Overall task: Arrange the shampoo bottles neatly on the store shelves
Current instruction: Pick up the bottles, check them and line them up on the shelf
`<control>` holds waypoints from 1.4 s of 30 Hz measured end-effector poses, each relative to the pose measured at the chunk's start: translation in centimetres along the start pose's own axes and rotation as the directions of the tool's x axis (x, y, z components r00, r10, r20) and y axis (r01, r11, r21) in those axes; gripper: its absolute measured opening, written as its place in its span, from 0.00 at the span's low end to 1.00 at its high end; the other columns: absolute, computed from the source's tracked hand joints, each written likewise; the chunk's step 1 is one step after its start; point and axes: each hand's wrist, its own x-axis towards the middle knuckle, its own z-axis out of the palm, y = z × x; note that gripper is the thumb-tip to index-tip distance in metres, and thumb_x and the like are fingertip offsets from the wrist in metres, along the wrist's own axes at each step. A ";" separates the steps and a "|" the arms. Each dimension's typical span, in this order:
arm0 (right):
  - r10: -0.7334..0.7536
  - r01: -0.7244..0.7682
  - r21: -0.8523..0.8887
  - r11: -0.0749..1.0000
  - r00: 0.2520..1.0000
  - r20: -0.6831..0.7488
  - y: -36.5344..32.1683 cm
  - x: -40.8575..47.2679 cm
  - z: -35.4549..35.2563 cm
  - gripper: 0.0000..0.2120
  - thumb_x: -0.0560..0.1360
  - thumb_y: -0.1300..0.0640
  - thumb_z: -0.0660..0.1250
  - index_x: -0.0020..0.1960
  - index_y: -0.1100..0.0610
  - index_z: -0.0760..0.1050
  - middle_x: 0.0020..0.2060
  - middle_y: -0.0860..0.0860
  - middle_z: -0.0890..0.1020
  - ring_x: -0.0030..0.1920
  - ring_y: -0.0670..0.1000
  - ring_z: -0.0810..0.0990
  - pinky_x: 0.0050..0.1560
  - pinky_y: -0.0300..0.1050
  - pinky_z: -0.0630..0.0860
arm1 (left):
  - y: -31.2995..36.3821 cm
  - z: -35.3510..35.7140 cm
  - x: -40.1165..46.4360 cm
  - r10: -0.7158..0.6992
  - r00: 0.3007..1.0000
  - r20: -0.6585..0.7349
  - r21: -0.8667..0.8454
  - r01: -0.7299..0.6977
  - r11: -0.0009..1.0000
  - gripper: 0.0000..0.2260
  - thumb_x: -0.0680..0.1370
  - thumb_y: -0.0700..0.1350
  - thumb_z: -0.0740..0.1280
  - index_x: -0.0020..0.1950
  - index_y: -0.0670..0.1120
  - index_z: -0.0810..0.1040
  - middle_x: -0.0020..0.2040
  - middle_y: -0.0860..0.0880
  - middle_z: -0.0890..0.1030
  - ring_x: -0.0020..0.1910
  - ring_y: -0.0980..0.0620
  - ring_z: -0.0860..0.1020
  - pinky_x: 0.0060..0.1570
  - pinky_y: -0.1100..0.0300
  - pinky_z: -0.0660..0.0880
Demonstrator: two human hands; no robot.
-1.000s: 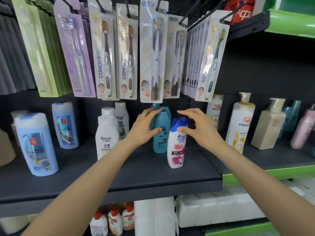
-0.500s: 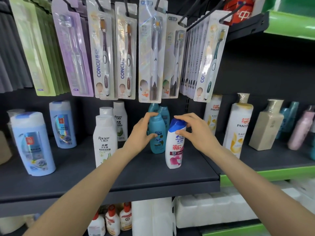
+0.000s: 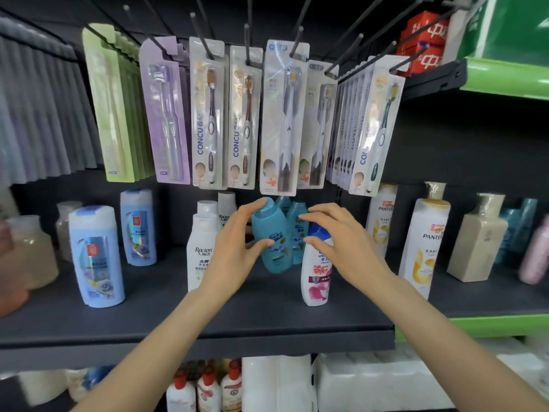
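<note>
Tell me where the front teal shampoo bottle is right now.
In the head view, the front teal bottle is mid-shelf, tilted, gripped by the left hand, between the white Raclen bottle on its left and the white Head & Shoulders bottle on its right.

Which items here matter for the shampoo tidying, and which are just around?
Job: teal bottle tilted in the left hand; right hand over the white and pink bottle; white Raclen bottle.
Around: hanging toothbrush packs; red boxes.
</note>
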 end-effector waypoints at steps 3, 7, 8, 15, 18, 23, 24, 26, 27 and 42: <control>-0.004 -0.001 0.127 0.992 0.999 0.041 -1.1 -0.2 0.6 0.23 0.75 0.52 0.67 0.69 0.47 0.68 0.61 0.46 0.72 0.60 0.45 0.71 0.60 0.43 0.72 | 1.3 -1.0 -0.7 -0.040 0.994 -0.102 -0.073 0.033 0.997 0.29 0.71 0.39 0.74 0.59 0.65 0.65 0.54 0.61 0.75 0.49 0.67 0.75 0.43 0.66 0.76; 0.023 -0.059 0.262 0.963 0.990 0.140 -1.8 -1.2 2.1 0.34 0.72 0.50 0.70 0.72 0.37 0.58 0.59 0.42 0.68 0.59 0.42 0.69 0.60 0.41 0.71 | 2.0 -2.2 -1.4 -0.214 0.956 -0.201 -0.270 0.156 0.950 0.27 0.69 0.42 0.75 0.60 0.59 0.66 0.52 0.49 0.78 0.47 0.51 0.81 0.42 0.53 0.81; 0.029 -0.073 0.282 0.957 0.987 0.159 -2.0 -1.5 2.5 0.38 0.71 0.50 0.72 0.72 0.34 0.54 0.59 0.42 0.66 0.58 0.42 0.68 0.59 0.39 0.70 | 2.2 -2.3 -1.5 -0.269 0.944 -0.190 -0.370 0.185 0.910 0.26 0.69 0.39 0.75 0.59 0.57 0.66 0.50 0.47 0.78 0.46 0.49 0.82 0.41 0.52 0.81; 0.029 -0.050 0.393 0.918 0.998 0.060 -2.7 -2.1 2.5 0.38 0.67 0.57 0.76 0.68 0.36 0.60 0.56 0.43 0.65 0.56 0.35 0.67 0.56 0.22 0.65 | 3.2 -3.4 -1.8 -0.394 0.914 -0.100 -0.513 0.292 0.807 0.25 0.72 0.34 0.71 0.63 0.49 0.66 0.49 0.49 0.77 0.45 0.61 0.82 0.41 0.54 0.82; 0.097 -0.133 0.585 0.800 0.991 0.093 -2.1 -2.2 1.1 0.30 0.67 0.59 0.76 0.64 0.41 0.72 0.56 0.43 0.74 0.58 0.38 0.73 0.59 0.32 0.71 | 2.4 -5.4 -1.7 -0.428 0.903 0.028 -0.505 0.382 0.774 0.22 0.72 0.38 0.71 0.63 0.50 0.69 0.53 0.43 0.77 0.49 0.51 0.82 0.41 0.59 0.80; 0.200 -0.287 0.783 0.551 0.957 0.210 -1.6 -2.5 -0.5 0.21 0.71 0.63 0.71 0.58 0.44 0.77 0.57 0.48 0.79 0.55 0.46 0.80 0.49 0.37 0.77 | 1.3 -6.7 -2.1 -0.408 0.898 0.164 -0.492 0.433 0.755 0.17 0.72 0.39 0.70 0.60 0.46 0.74 0.57 0.41 0.79 0.52 0.47 0.82 0.46 0.56 0.80; 0.221 -0.314 0.801 0.510 0.948 0.230 -1.6 -2.5 -0.6 0.19 0.72 0.63 0.70 0.59 0.46 0.77 0.57 0.49 0.80 0.54 0.47 0.80 0.49 0.38 0.78 | 1.3 -6.5 -2.1 -0.407 0.900 0.160 -0.500 0.429 0.752 0.16 0.72 0.38 0.70 0.59 0.46 0.73 0.57 0.41 0.79 0.52 0.47 0.82 0.48 0.55 0.80; 0.270 -0.364 0.828 0.426 0.925 0.268 -1.8 -2.5 -0.7 0.16 0.74 0.62 0.67 0.59 0.50 0.77 0.55 0.51 0.80 0.50 0.49 0.82 0.45 0.39 0.78 | 1.3 -6.1 -2.2 -0.408 0.903 0.137 -0.517 0.416 0.748 0.16 0.73 0.37 0.69 0.59 0.46 0.73 0.56 0.42 0.80 0.52 0.46 0.82 0.49 0.54 0.80; 0.290 -0.386 0.837 0.389 0.913 0.286 -2.0 -2.5 -0.8 0.14 0.75 0.61 0.66 0.59 0.51 0.77 0.54 0.52 0.80 0.48 0.50 0.83 0.44 0.39 0.79 | 1.2 -5.9 -2.2 -0.408 0.905 0.123 -0.522 0.409 0.748 0.16 0.73 0.37 0.69 0.59 0.46 0.72 0.55 0.43 0.80 0.51 0.46 0.82 0.49 0.54 0.80; 0.433 -0.664 0.716 0.214 0.722 0.540 -2.1 -2.1 -0.4 0.19 0.75 0.40 0.61 0.54 0.54 0.77 0.43 0.56 0.85 0.37 0.50 0.83 0.43 0.45 0.79 | 1.4 -5.4 -2.3 -0.488 0.872 0.026 -0.408 0.455 0.791 0.12 0.74 0.43 0.70 0.55 0.44 0.74 0.46 0.45 0.83 0.41 0.51 0.84 0.40 0.63 0.80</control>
